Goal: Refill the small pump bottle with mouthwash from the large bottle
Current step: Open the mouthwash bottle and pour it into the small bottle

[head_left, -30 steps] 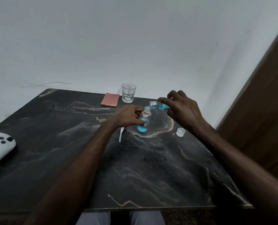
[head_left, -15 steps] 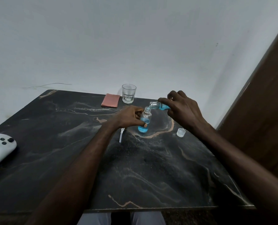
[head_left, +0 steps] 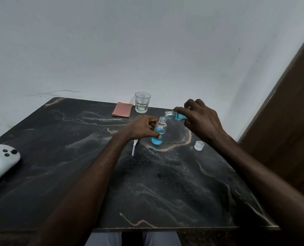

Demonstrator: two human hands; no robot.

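The small clear bottle (head_left: 159, 134) stands upright on the dark marble table (head_left: 147, 183), holding blue mouthwash to about two thirds. My left hand (head_left: 142, 127) grips its side. My right hand (head_left: 200, 119) holds the large bottle (head_left: 176, 115) tipped nearly flat, its open neck right over the small bottle's mouth, blue liquid showing inside. Most of the large bottle is hidden under my fingers. The white pump head with its tube (head_left: 134, 148) lies on the table just left of the small bottle. A clear cap (head_left: 199, 145) sits to the right.
An empty drinking glass (head_left: 142, 102) and a folded pink cloth (head_left: 122, 109) stand at the table's far edge. A white controller (head_left: 1, 159) lies at the left edge. A brown wooden door (head_left: 289, 121) rises close on the right.
The blue level in the small bottle has risen a little. Both hands hold nearly the same pose.
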